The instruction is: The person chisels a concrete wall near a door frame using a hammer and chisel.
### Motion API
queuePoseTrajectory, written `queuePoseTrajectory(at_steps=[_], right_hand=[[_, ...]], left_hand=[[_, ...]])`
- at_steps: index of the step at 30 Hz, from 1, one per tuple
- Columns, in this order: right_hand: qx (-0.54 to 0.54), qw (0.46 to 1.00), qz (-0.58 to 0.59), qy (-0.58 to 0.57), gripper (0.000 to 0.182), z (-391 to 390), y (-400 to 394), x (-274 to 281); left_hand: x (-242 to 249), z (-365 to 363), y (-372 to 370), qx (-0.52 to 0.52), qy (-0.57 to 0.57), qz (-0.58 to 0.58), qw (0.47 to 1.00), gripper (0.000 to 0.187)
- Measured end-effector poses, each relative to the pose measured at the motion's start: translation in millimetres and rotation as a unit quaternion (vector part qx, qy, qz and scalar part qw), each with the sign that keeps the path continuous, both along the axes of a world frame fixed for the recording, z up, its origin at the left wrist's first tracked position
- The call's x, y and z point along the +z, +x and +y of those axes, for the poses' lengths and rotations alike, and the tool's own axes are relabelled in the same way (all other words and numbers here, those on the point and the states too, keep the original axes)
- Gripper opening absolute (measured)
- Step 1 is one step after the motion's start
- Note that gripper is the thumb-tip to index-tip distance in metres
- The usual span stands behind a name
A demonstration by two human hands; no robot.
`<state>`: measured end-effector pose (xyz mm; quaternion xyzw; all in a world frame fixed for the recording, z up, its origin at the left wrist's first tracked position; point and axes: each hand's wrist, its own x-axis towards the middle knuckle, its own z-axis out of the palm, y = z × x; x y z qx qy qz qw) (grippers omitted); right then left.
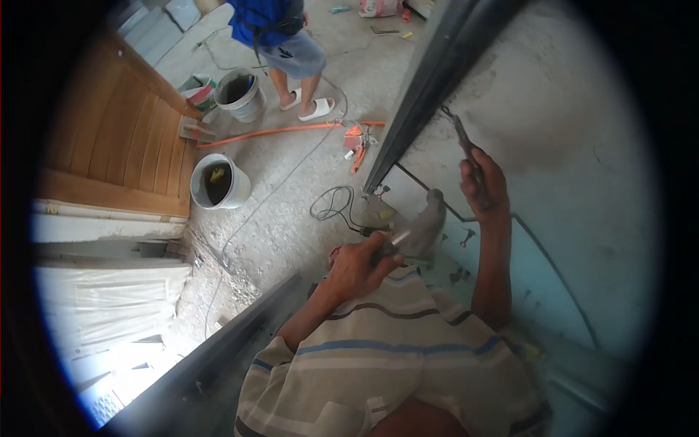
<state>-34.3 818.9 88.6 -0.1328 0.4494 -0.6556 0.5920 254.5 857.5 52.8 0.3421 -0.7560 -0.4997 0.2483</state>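
My left hand (358,268) is closed round the handle of a hammer (428,222), whose grey head is smeared by motion in front of my striped shirt. Higher and to the right, my right hand (486,183) grips a slim dark metal tool (459,131) with a narrow tip pointing up and left. The exact kind of that tool cannot be made out. Beneath both hands lies a pale bluish panel (553,251), with small metal fittings (467,237) on it. A dark metal post (429,84) rises just left of my right hand's tool.
Two buckets (242,191) (251,102) stand on the rough concrete floor, near a slatted wooden panel (116,124). An orange hose (277,132) and thin black cable (331,207) lie across it. Another person (295,54) in white sandals stands ahead. A dark rail (218,346) runs lower left.
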Motion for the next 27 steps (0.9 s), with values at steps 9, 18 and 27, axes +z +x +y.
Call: queuePoseTrajectory(at_steps=[9, 18, 27], right_hand=[[0.047, 0.997, -0.053, -0.021, 0.021, -39, 0, -12], [0.046, 0.98, -0.177, -0.074, 0.023, -56, 8, -27], [0.004, 0.961, -0.263, -0.083, 0.017, -59, 18, -36]], left_hand=[[11, 17, -5, 0.011, 0.032, -0.032, 0.999, 0.034], [42, 22, -17, 0.05, -0.098, 0.012, 0.994, 0.03], [34, 2, -42, 0.082, -0.367, 0.085, 0.923, 0.034]])
